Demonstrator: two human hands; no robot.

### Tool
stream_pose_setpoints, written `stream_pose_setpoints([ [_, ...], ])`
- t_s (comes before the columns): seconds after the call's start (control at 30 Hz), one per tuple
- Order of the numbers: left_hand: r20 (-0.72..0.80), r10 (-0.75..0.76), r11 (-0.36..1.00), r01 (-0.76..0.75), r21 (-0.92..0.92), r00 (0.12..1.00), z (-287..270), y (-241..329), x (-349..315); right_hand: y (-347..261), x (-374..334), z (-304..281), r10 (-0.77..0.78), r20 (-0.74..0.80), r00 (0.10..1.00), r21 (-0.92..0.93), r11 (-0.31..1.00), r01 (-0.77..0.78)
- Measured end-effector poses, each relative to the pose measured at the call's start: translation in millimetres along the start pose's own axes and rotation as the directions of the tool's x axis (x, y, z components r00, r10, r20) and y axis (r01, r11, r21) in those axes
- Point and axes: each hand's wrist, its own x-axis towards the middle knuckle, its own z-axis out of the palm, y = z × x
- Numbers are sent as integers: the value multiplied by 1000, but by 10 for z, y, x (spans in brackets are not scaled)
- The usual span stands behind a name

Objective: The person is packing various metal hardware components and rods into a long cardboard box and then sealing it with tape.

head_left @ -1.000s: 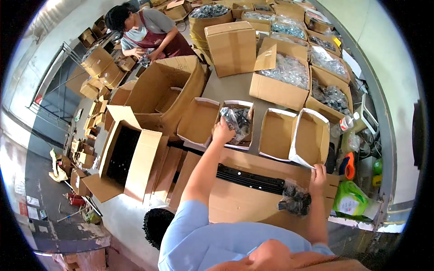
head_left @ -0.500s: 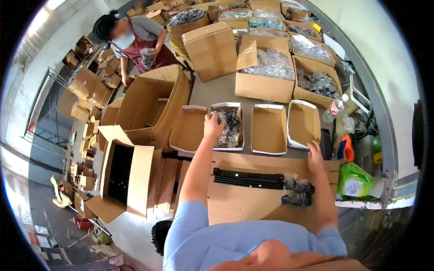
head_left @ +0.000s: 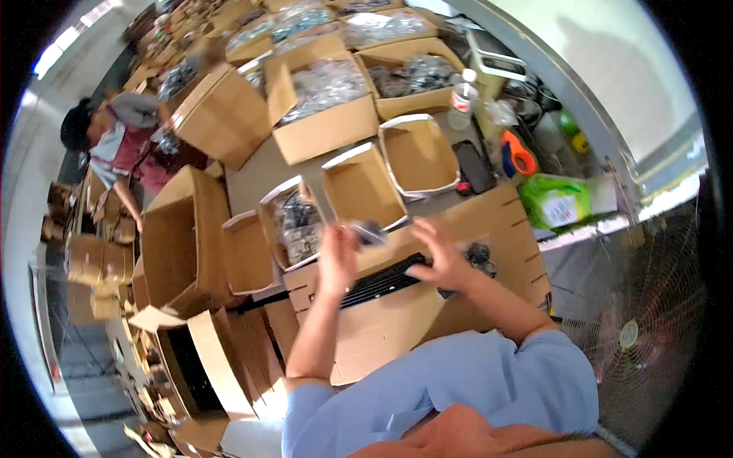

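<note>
- Pinching blurred plastic bag [head_left: 369, 233] in left hand [head_left: 337, 256], above cardboard sheet [head_left: 366, 343], now clear of parts box [head_left: 271, 218].
- Spreading right hand [head_left: 448, 265] near black strips [head_left: 382, 285], now off right tray [head_left: 420, 156].
- Beyond, on grey table [head_left: 248, 189]: filled carton [head_left: 328, 137].

Plastic bag [head_left: 370, 233] at left hand [head_left: 338, 258]: motion-blurred, contents indistinct. Black strips [head_left: 382, 286]: right end obscured by right hand [head_left: 440, 259]. Bagged dark parts [head_left: 479, 255]: partly covered by same hand. Open carton [head_left: 217, 359]: contents unidentifiable
</note>
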Motion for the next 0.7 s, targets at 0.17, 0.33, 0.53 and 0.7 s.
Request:
stream_pose_setpoints([
  [0.17, 345, -125, 896, 256, -363, 930, 792, 109, -394, 44, -446, -48, 371, 6, 928, 178, 913, -367],
  [0.33, 66, -68, 950, 44, 310, 995, 497, -611, 31, 230, -568, -974, 613, -209, 762, -26, 775, -631],
  [0.53, -351, 27, 582, 270, 767, 936, -516, -1595, 669, 1279, -1310, -992, 713, -11, 701, 29, 701, -712],
  [0.7, -423, -175, 363, 458, 812, 889, -788, -1557, 877, 1041, -1132, -934, 679, -172, 714, -489, 570, -660],
])
